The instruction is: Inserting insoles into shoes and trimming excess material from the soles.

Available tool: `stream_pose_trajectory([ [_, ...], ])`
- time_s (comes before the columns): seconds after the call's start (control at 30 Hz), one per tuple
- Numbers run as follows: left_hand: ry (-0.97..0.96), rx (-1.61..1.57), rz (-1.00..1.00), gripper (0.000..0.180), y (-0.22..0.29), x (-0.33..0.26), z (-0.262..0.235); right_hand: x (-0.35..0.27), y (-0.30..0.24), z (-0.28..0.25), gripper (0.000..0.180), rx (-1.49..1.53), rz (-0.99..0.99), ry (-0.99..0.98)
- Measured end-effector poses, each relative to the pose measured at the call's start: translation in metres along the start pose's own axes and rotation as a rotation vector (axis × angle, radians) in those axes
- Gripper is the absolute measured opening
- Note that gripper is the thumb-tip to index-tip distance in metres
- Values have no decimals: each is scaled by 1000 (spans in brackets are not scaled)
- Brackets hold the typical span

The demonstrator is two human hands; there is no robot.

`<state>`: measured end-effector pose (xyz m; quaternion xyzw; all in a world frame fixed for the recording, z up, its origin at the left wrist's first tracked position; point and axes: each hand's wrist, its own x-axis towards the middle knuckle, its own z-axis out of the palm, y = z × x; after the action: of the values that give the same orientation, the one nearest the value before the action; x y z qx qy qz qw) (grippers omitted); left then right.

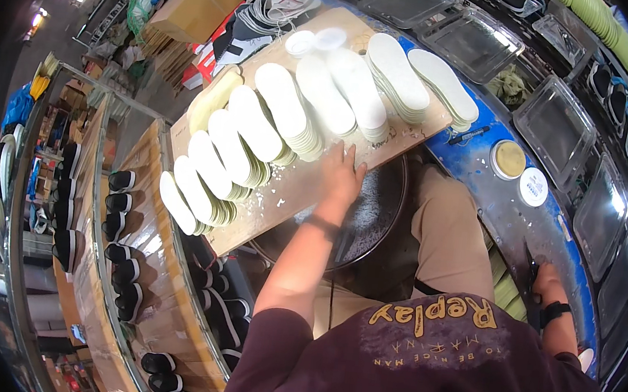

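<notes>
White insoles with pale green undersides stand in several fanned stacks on a wooden board. My left hand lies over the board's near edge, fingers apart and holding nothing. Just beyond its fingertips are the middle insole stack and a pair of white insoles. Over at the right, my right hand is closed by the blue-edged bench. A dark, narrow, pointed tool sticks out from its fingers; its exact kind is hard to make out.
Two round lids, one yellowish and one white, sit on the bench near a black marker. A rack of black shoes stands at the left. Clear plastic trays line the far right. Below the board is a round dark tub.
</notes>
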<state>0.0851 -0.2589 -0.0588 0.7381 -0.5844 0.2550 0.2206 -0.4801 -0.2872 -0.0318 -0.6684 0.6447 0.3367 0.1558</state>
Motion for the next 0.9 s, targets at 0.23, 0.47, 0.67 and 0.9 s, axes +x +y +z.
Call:
stream_pose_trajectory([
  [0.23, -135, -444, -145, 17, -2, -20, -17, 6, 5, 6, 48, 21, 9, -9],
  [0.47, -304, -631, -229, 21, -29, -53, -52, 2, 4, 7, 55, 48, -50, 65],
  [0.67, 2, 217, -360, 25, -106, -102, -71, 4, -1, 1, 70, 32, -33, -12],
  [0.9, -171, -197, -615, 30, -127, -111, -80, 0, 17, 17, 72, 56, -46, 67],
])
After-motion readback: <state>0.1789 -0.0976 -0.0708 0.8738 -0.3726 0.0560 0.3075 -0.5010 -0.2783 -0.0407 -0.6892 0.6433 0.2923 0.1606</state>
